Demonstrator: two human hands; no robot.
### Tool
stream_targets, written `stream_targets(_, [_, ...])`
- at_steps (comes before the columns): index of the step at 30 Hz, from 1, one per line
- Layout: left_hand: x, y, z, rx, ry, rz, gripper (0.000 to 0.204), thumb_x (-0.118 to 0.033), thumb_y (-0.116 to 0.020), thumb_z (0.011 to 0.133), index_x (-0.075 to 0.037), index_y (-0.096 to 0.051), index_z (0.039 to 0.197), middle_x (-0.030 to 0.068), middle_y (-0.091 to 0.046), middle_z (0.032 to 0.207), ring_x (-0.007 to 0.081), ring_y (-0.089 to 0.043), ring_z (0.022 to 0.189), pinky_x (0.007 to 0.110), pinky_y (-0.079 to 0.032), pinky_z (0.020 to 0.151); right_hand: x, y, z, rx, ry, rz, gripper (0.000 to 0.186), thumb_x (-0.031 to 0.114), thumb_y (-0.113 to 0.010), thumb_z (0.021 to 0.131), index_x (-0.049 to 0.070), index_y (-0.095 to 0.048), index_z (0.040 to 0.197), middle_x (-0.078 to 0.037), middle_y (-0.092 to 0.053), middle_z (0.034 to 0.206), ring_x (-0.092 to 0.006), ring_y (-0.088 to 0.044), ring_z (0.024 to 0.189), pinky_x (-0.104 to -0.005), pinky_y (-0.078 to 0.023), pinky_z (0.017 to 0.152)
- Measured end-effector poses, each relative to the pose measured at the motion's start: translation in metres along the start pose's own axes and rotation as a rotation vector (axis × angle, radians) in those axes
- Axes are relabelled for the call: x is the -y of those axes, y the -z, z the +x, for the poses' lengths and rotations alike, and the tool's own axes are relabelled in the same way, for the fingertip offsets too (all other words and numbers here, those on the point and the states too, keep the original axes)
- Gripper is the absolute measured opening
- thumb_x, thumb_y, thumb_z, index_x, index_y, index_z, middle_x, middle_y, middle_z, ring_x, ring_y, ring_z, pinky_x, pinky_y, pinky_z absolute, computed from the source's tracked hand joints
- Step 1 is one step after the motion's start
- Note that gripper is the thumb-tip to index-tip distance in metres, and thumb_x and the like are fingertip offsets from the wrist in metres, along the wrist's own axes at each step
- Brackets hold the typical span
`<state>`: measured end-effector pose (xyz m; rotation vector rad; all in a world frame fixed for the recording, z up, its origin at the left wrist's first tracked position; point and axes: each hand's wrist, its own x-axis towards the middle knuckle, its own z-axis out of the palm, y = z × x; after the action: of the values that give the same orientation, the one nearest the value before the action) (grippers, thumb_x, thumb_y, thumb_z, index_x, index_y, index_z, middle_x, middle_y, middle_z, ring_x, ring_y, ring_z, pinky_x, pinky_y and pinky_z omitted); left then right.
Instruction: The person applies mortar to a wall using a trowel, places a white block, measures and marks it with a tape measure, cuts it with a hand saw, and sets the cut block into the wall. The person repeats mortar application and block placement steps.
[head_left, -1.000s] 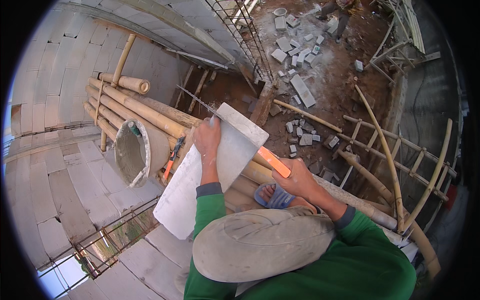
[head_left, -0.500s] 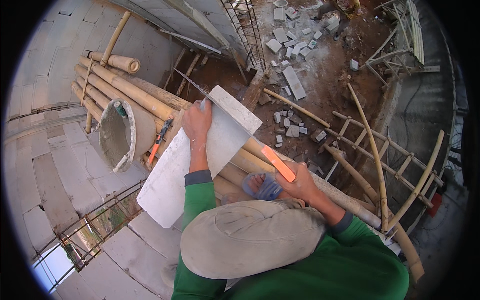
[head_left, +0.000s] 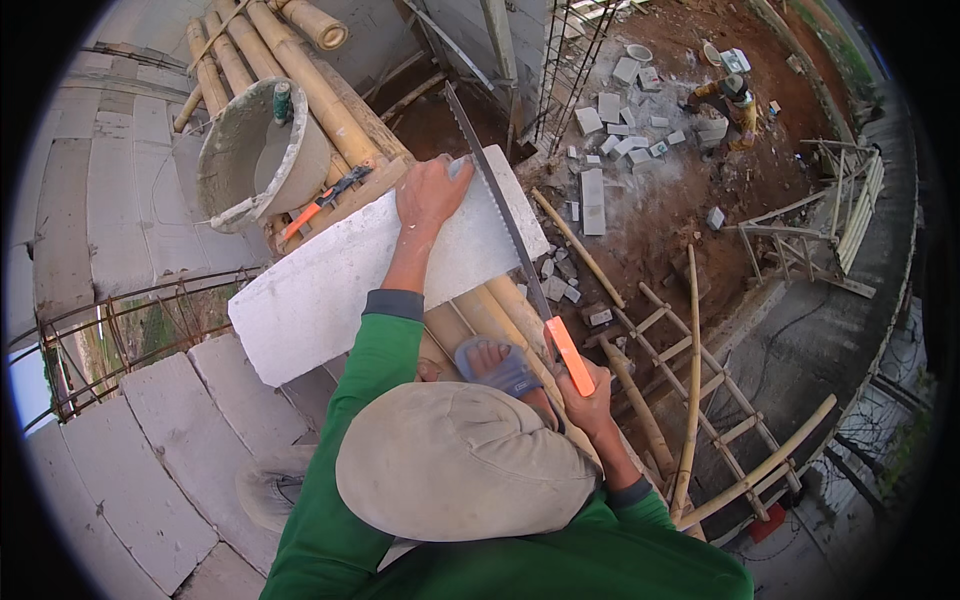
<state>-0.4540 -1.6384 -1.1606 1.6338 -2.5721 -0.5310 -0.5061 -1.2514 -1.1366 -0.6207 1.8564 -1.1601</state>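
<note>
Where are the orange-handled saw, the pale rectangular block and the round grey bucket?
Orange-handled saw (head_left: 512, 232): head view, blade.
Pale rectangular block (head_left: 340, 275): head view, broad face.
Round grey bucket (head_left: 300, 162): head view, outer wall.

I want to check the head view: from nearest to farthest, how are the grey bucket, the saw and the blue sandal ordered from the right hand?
1. Saw: held in the right hand.
2. Blue sandal: left of that hand.
3. Grey bucket: upper left of the picture.

Sandal mark — txt illeg.
</note>
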Motion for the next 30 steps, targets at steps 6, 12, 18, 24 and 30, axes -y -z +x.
stream_targets(6, [-0.003, 0.006, 0.005, 0.016, -0.010, -0.054, 0.051, -0.051, -0.061, 0.098, -0.004, -0.080, 0.101, 0.0243, -0.077, 0.094, 0.0421, -0.075, 0.097, 0.051, -0.058, 0.090, -0.082, 0.034, -0.071, 0.007, -0.024, -0.043, 0.014, 0.009, -0.068, 0.096, -0.003, -0.071, 0.090, -0.003, -0.057, 0.066, -0.0068, -0.054, 0.062, -0.0313, -0.048, 0.061])
stream_targets(12, [0.002, 0.002, 0.009, -0.064, -0.041, -0.068, 0.049, -0.047, -0.059, 0.100, -0.003, -0.080, 0.097, 0.0240, -0.077, 0.090, 0.0430, -0.075, 0.091, 0.052, -0.058, 0.089, 0.002, -0.008, 0.031, -0.048, 0.028, 0.103, 0.027, 0.014, -0.070, 0.092, 0.001, -0.059, 0.071, 0.002, -0.054, 0.059, -0.0071, -0.049, 0.053, -0.0296, -0.038, 0.050])
stream_targets(18, [0.003, 0.002, 0.010, -0.074, -0.048, -0.093, 0.046, -0.040, -0.056, 0.102, -0.003, -0.080, 0.094, 0.0253, -0.077, 0.090, 0.0433, -0.075, 0.089, 0.053, -0.058, 0.088, -0.026, 0.049, -0.077, 0.002, -0.116, -0.002, 0.020, 0.008, -0.065, 0.097, -0.002, -0.064, 0.079, 0.002, -0.057, 0.067, -0.0056, -0.050, 0.064, -0.0291, -0.041, 0.058])
stream_targets(24, [0.006, -0.009, 0.010, -0.075, -0.085, -0.084, 0.048, -0.042, -0.053, 0.103, -0.004, -0.080, 0.096, 0.0258, -0.076, 0.089, 0.0445, -0.075, 0.088, 0.055, -0.058, 0.086, 0.044, -0.009, 0.088, -0.041, -0.003, 0.074, 0.028, 0.014, -0.068, 0.095, 0.002, -0.059, 0.071, 0.005, -0.052, 0.061, -0.0058, -0.046, 0.053, -0.0292, -0.034, 0.049])
stream_targets(30, [0.020, -0.006, 0.001, -0.171, -0.053, -0.213, 0.045, -0.042, -0.064, 0.097, -0.003, -0.078, 0.081, 0.0234, -0.075, 0.081, 0.0435, -0.074, 0.082, 0.055, -0.056, 0.084, 0.083, 0.012, 0.036, 0.061, -0.042, -0.013, 0.020, 0.007, -0.063, 0.095, 0.000, -0.057, 0.077, 0.002, -0.051, 0.066, -0.0079, -0.043, 0.057, -0.0303, -0.036, 0.053])
